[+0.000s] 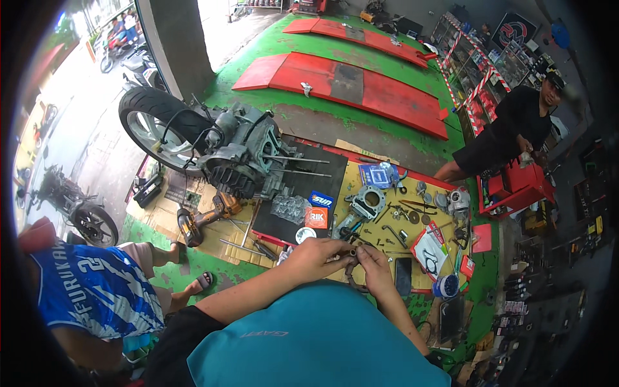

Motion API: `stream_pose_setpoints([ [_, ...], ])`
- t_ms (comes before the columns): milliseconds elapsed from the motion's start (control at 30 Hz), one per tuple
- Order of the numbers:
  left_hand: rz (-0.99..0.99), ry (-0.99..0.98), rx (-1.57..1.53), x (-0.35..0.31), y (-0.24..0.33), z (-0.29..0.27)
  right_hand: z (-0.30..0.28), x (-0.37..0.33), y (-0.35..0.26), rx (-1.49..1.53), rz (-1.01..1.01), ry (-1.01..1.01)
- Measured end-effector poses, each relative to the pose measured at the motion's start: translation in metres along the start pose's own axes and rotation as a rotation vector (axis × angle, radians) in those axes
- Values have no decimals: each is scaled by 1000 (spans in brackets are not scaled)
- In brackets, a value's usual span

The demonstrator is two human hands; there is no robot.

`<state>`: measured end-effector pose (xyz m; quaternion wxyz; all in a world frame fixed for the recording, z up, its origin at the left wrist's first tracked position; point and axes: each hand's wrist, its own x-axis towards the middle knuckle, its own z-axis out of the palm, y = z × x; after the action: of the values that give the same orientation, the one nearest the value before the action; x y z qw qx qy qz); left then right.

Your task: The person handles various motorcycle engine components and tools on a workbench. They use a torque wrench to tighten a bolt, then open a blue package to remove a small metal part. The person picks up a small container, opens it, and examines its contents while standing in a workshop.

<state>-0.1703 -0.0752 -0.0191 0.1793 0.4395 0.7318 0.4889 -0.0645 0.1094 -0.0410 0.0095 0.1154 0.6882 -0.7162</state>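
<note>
Close in front of my body, both hands meet around a small dark metal part (353, 253) with a ring-like end. My left hand (317, 259) pinches it from the left with bent fingers. From the other side my right hand (375, 266) grips it between thumb and fingers. Part of the piece is hidden by the fingers, so its exact kind is unclear. Just beyond the hands, a metal engine cylinder (368, 201) lies on the yellowish work surface (348, 184) among bolts and small parts. A dark phone (403, 276) lies right of my right hand.
An engine (242, 145) with its rear wheel (138, 122) stands at the far left. A cordless driver (193, 226) lies on cardboard nearby. A blue-and-white tub (446, 286) sits right. One person (509, 129) stands at the right; another (97, 290) is at the lower left.
</note>
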Motion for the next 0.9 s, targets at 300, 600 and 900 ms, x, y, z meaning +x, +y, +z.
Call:
stream_pose_setpoints([
  [300,-145,369,-538,-12,-16,0,-5,0,17,-219,56,64],
  [600,-336,396,-745,-64,-48,-15,-55,7,149,-709,260,-78],
  [900,-422,529,-479,-77,-45,-40,-35,20,250,-549,304,-74],
])
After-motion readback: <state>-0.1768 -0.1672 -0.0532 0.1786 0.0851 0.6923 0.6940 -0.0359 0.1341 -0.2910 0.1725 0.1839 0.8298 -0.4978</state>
